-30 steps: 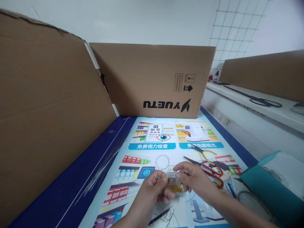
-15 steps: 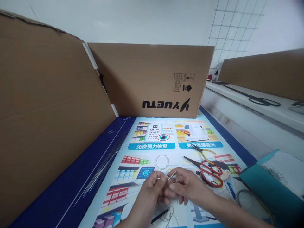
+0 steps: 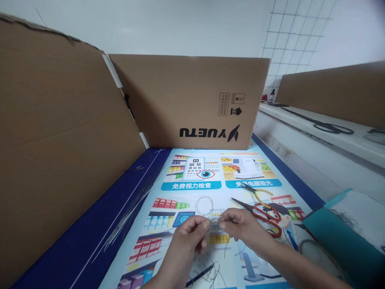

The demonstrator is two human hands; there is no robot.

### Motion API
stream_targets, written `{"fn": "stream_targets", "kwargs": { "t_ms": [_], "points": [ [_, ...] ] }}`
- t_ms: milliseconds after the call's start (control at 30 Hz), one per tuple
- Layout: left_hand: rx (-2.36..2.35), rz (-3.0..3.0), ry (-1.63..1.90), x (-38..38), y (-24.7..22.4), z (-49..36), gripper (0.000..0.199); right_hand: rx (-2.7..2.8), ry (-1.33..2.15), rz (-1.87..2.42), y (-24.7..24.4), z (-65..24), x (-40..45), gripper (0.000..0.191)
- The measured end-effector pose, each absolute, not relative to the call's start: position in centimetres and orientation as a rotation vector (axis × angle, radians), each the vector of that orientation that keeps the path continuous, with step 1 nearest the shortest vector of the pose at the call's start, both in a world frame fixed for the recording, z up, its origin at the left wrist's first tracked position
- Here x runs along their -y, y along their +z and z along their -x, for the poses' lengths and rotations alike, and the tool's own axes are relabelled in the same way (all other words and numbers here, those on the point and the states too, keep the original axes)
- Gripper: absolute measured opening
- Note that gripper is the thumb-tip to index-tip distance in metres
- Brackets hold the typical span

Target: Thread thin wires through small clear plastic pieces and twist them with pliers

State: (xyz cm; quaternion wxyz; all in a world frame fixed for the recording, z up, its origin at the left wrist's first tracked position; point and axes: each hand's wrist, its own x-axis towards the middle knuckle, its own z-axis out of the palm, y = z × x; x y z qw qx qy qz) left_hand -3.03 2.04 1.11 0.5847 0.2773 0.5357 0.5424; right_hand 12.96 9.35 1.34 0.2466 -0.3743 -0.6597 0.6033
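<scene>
Thin wire [image 3: 215, 220] runs between my two hands, its fine ends hard to make out. My left hand [image 3: 191, 239] pinches it between thumb and forefinger, the other fingers curled under. Opposite, my right hand [image 3: 240, 226] grips the wire at thumb and fingertips, a small gap from the left. Just beyond the fingers lies a round wire loop [image 3: 204, 205] on the printed sheet [image 3: 224, 200]. Loose curled wire [image 3: 214, 273] and a dark slim rod [image 3: 200, 276] are below the hands.
Red-handled scissors [image 3: 264, 214] and yellow-handled pliers [image 3: 258, 194] lie right of my hands. Straight wires [image 3: 129, 214] stretch along the left. A teal box [image 3: 339, 237] with wire pieces on it stands right. Cardboard panels [image 3: 180, 96] wall the back and left.
My hands have moved slightly apart, the right one shifting right and up. The wire now spans a small gap between the fingertips. The view has shifted a little.
</scene>
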Motion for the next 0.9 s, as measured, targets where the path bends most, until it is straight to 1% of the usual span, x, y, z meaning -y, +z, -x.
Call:
{"fn": "stream_targets", "kwargs": {
  "t_ms": [100, 267, 567, 900],
  "points": [
    [-1.263, -0.677, 1.261, -2.1, 1.3, 3.0, 0.022, 1.790, 1.641, 0.997, 1.3, -13.1, -9.4, 0.018],
    [-1.334, -0.790, 1.288, -2.0, 1.7, 3.0, 0.022, 1.668, 1.773, 0.983, 1.7, -12.9, -9.1, 0.019],
    [-1.359, -0.887, 1.272, -2.3, 0.2, 3.3, 0.023, 1.545, 1.814, 0.962, 1.6, -12.9, -8.9, 0.022],
    [-1.394, -0.865, 1.267, -2.1, 0.6, 3.0, 0.025, 1.477, 1.923, 0.923, 1.0, -12.4, -8.5, 0.026]
  ]
}}
